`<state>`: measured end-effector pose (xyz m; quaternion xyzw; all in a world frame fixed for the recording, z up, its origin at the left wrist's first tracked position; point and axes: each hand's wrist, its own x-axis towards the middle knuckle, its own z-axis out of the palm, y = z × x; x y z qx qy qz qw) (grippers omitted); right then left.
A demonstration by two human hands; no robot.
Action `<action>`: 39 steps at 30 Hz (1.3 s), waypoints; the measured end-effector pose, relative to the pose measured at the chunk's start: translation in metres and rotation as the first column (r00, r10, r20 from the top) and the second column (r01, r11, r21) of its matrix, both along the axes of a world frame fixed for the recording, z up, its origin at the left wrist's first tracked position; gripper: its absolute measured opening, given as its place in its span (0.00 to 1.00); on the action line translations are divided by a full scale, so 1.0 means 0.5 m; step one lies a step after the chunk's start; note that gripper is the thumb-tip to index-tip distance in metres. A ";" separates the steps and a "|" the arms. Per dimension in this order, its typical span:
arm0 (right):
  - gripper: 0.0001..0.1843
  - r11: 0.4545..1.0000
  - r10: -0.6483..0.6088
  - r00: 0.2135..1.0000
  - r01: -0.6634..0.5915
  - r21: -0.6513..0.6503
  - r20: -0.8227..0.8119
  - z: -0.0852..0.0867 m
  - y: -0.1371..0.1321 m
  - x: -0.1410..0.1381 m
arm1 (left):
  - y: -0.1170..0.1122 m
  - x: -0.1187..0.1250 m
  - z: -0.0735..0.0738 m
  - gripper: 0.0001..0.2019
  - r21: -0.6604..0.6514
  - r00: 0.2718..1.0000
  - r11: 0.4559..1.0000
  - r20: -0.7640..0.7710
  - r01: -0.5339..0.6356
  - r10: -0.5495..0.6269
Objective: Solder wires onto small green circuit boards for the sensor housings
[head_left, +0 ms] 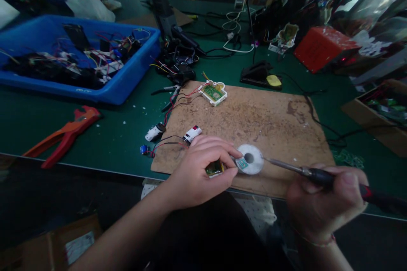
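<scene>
My left hand (206,165) rests at the near edge of a brown board (263,114), thumb and fingers pinching a small circuit board (242,163). That piece lies over the side of a white spool of solder wire (255,165). Beneath the curled fingers shows a darker yellow-edged part (214,168), partly hidden. My right hand (330,199) is closed round the handle of a soldering iron (314,175). Its tip points left and ends close to the spool. A green circuit board in a white frame (213,93), with red and black wires, lies farther back.
Left stand a blue bin (127,80) of wired parts and orange-red cutters (68,133). Small white modules (192,134) with wires lie beside my left hand. Behind are an iron stand with a yellow sponge (274,81) and a red box (324,48). A cardboard box (375,114) sits right.
</scene>
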<state>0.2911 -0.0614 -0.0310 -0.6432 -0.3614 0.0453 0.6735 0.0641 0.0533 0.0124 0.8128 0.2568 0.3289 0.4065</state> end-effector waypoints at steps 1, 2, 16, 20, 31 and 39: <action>0.13 1.000 -0.022 1.000 0.022 0.021 -0.006 0.001 0.007 -0.008 | 0.003 0.000 0.003 0.06 0.019 1.000 1.000 -0.005 0.017 -0.017; 0.13 0.999 -0.041 0.999 0.042 0.033 -0.017 0.002 0.013 -0.014 | 0.005 0.000 0.006 0.06 0.038 0.999 0.999 -0.011 0.035 -0.035; 0.19 0.985 -0.074 0.974 0.105 0.140 -0.213 0.039 0.047 -0.027 | 0.018 0.002 0.009 0.05 0.048 0.986 0.990 -0.104 0.135 -0.130; 0.18 0.965 0.040 0.981 0.012 0.262 -0.190 0.034 0.060 -0.026 | 0.017 0.001 0.009 0.05 0.058 0.985 0.988 -0.102 0.144 -0.137; 0.13 0.973 0.019 0.996 0.003 0.232 -0.093 0.036 0.065 -0.040 | 0.005 0.007 0.010 0.05 0.069 0.992 0.995 -0.111 0.073 -0.065; 0.13 0.967 0.076 0.993 -0.050 0.249 -0.095 0.039 0.064 -0.044 | 0.001 0.004 0.015 0.04 0.060 0.988 0.995 -0.138 0.078 -0.069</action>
